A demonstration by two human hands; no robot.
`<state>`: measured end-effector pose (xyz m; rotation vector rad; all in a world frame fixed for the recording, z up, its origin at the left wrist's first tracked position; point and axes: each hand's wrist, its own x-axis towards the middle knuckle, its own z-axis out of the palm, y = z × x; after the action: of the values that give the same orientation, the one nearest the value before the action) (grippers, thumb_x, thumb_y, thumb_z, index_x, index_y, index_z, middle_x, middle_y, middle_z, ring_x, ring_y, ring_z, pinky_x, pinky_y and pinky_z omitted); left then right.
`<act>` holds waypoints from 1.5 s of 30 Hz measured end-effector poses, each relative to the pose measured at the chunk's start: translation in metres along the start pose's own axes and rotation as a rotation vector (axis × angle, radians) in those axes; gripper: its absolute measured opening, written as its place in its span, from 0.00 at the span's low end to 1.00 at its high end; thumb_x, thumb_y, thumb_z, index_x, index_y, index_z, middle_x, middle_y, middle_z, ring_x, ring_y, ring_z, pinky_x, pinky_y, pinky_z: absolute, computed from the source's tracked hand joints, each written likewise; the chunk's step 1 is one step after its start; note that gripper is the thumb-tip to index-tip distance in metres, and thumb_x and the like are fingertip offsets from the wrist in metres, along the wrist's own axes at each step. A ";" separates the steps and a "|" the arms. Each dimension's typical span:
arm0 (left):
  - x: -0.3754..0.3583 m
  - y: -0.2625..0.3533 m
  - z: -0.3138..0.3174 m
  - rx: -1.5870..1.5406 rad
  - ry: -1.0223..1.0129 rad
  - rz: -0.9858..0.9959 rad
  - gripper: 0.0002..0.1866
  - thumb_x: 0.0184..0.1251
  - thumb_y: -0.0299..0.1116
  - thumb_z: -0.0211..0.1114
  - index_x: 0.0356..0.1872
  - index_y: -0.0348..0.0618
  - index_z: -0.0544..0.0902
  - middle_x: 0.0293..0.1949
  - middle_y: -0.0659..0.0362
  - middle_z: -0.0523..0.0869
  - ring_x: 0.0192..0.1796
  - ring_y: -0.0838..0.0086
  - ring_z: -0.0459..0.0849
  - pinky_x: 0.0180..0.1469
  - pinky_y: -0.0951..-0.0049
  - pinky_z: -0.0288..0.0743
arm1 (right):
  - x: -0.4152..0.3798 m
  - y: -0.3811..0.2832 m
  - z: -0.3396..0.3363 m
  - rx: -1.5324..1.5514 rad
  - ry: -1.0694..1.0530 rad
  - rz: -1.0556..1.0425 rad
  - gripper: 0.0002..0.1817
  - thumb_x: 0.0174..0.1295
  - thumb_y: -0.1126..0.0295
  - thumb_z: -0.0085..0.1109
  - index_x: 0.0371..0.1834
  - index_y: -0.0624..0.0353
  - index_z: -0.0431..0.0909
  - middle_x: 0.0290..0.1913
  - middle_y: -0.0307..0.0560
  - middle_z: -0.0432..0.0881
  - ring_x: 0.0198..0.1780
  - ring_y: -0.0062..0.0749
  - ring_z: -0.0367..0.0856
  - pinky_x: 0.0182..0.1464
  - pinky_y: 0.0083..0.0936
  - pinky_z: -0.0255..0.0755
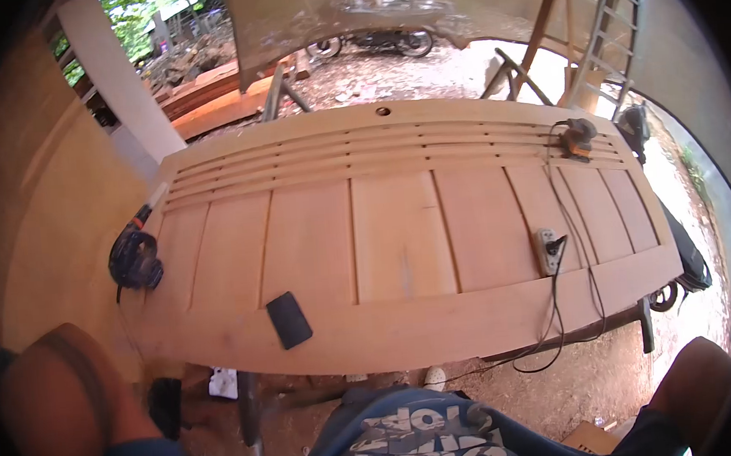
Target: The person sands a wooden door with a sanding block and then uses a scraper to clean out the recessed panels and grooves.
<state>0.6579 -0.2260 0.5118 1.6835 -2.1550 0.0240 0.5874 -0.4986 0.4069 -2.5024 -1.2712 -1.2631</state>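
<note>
Both of my hands are out of view; only my bent arms show at the lower left and lower right edges. In front of me a wooden door (pixel 396 234) with grooved panels and slats lies flat on supports. A dark flat rectangular thing (pixel 290 320) rests near its front edge. On the right part of the door lies a power strip (pixel 549 253) with a black plug in it. An orange and black sander (pixel 578 139) sits on the slats at the far right. At the left end lies a dark blower (pixel 134 254) with a pale nozzle.
A black cord (pixel 570 214) runs across the door and hangs over its front edge. Sawhorse legs (pixel 276 94) show behind it. A ladder (pixel 610 33) leans at the back right. Stacked planks (pixel 213 103) lie at the back left, and a motorcycle (pixel 378 42) stands beyond.
</note>
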 end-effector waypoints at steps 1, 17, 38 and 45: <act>-0.003 0.002 -0.003 0.004 0.026 -0.016 0.27 0.66 0.43 0.68 0.57 0.31 0.75 0.49 0.49 0.81 0.53 0.66 0.81 0.54 0.68 0.76 | 0.000 0.002 0.003 0.010 0.012 -0.006 0.26 0.69 0.62 0.51 0.65 0.66 0.64 0.58 0.56 0.73 0.58 0.41 0.74 0.63 0.34 0.67; -0.213 -0.143 0.352 0.399 0.253 -1.922 0.40 0.59 0.53 0.71 0.62 0.29 0.72 0.58 0.34 0.74 0.63 0.41 0.71 0.63 0.45 0.67 | -0.205 -0.060 0.156 0.754 0.281 1.295 0.30 0.65 0.60 0.61 0.66 0.65 0.66 0.62 0.53 0.72 0.58 0.37 0.74 0.60 0.37 0.69; -0.274 -0.222 0.263 -0.036 0.291 -1.278 0.17 0.51 0.14 0.62 0.44 0.38 0.83 0.41 0.51 0.82 0.42 0.59 0.84 0.45 0.65 0.78 | -0.136 -0.087 0.322 0.379 -0.555 1.251 0.25 0.47 0.66 0.73 0.52 0.57 0.80 0.49 0.47 0.75 0.53 0.45 0.71 0.58 0.44 0.61; -0.253 -0.219 0.279 -0.181 -0.356 -1.184 0.26 0.48 0.25 0.66 0.54 0.47 0.81 0.54 0.54 0.77 0.58 0.55 0.76 0.55 0.55 0.73 | -0.141 -0.078 0.328 0.445 -0.501 1.266 0.19 0.46 0.68 0.71 0.44 0.56 0.83 0.42 0.46 0.77 0.48 0.44 0.74 0.56 0.40 0.61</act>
<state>0.8271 -0.1232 0.1236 2.6773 -0.9696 -0.8054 0.6978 -0.4105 0.0701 -2.4556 0.1810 -0.0525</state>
